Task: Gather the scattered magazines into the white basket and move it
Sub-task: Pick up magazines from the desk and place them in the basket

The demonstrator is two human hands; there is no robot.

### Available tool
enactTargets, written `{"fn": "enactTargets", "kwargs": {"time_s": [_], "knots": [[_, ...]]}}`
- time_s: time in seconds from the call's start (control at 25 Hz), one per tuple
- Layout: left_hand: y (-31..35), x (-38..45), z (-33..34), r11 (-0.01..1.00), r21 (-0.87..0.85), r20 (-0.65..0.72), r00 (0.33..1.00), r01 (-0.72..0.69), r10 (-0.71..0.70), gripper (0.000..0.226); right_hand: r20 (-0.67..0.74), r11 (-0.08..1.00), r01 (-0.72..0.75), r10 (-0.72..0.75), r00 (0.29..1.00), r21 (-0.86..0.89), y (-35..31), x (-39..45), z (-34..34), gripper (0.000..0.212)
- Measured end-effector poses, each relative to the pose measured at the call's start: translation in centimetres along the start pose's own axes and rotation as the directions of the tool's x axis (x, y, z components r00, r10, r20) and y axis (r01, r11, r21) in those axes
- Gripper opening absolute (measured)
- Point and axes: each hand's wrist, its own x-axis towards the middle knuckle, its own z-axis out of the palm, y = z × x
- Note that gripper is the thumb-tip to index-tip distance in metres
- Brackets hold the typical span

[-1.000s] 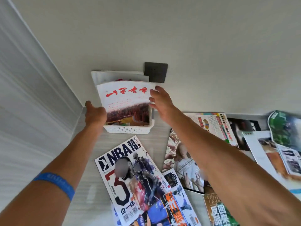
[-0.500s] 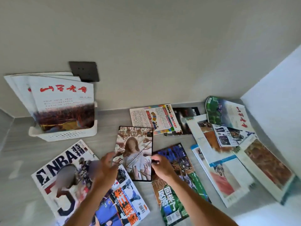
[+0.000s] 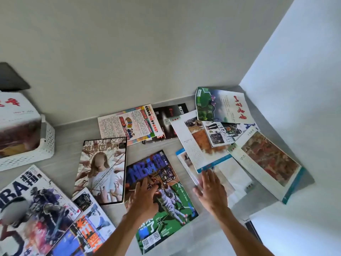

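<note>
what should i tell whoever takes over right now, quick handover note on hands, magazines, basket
Left hand: open, fingers spread flat on the green NBA magazine.
Right hand: open, at the near edge of the blue-edged magazine; no grip yet.
White basket: far left on the floor, already holding a magazine with red lettering that stands above the rim.
Done: at least one magazine is in the basket.
Left: about ten magazines lie scattered on the floor, some overlapping near the right corner, including the one with red script. Gather them all, then move the basket.
</note>
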Motion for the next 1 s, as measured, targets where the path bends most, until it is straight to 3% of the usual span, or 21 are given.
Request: {"fn": "enactTargets", "kwargs": {"time_s": [0.12,0.28,0.36,0.44,0.52,0.6,0.68,0.76,0.84,0.92,0.96,1.0], "knots": [[0.4,-0.2,0.1,0.997,0.073,0.039,0.999,0.015,-0.018,0.07,-0.05,0.997,0.042,-0.045,0.998,-0.057,0.7,0.4,0.1,0.07],[-0.3,-0.2,-0.9,0.994,0.109,0.121,0.993,-0.02,0.007,0.071,0.064,0.936,0.122,-0.106,0.992,-0.329,-0.4,0.6,-1.7,0.035],[-0.4,-0.4,-1.5,0.997,0.074,0.153,0.988,-0.021,0.01,0.073,0.1,0.949,0.14,-0.116,0.988,-0.284,-0.5,1.4,-4.2,0.026],[-0.2,-0.8,-2.5,0.996,-0.084,0.154,0.988,0.001,0.012,0.073,0.092,0.952,0.188,-0.171,0.981,-0.242,-1.4,1.4,-7.5,0.023],[0.0,-1.2,-4.2,0.962,-0.271,-0.081,0.996,0.004,-0.027,0.077,0.043,0.915,0.31,-0.309,0.95,-0.259,-3.8,0.6,-10.7,0.024],[0.3,-1.7,-6.3,0.989,-0.054,-0.419,0.902,-0.138,0.103,0.083,-0.001,0.847,0.477,-0.491,0.871,-0.234,-7.1,-0.9,-13.3,0.021],[0.5,-2.7,-8.7,0.931,0.222,-0.51,0.778,-0.292,0.365,0.076,-0.017,0.748,0.638,-0.651,0.759,-0.183,-10.8,-2.2,-15.0,0.019],[-0.1,-4.2,-11.0,0.899,0.239,-0.524,0.731,-0.366,0.437,0.041,-0.097,0.656,0.738,-0.754,0.65,-0.156,-14.0,-2.9,-16.0,0.02],[-2.2,-5.5,-13.0,0.946,0.041,-0.573,0.768,-0.322,0.286,0.019,-0.352,0.657,0.725,-0.741,0.572,-0.206,-16.0,-2.9,-16.4,0.03],[-5.2,-6.7,-13.9,0.932,-0.231,-0.569,0.816,-0.278,0.103,0.019,-0.646,0.762,0.629,-0.56,0.519,-0.156,-16.2,-2.1,-16.5,0.045],[-6.6,-7.2,-14.0,0.868,-0.397,-0.544,0.838,-0.299,0.04,0.017,-0.745,0.812,0.582,-0.417,0.521,-0.047,-15.8,-1.6,-16.4,0.053],[-7.7,-7.6,-14.0,0.755,-0.56,-0.519,0.855,-0.339,-0.001,0.013,-0.761,0.814,0.557,-0.254,0.597,0.166,-15.2,-1.2,-16.3,0.064]]}}
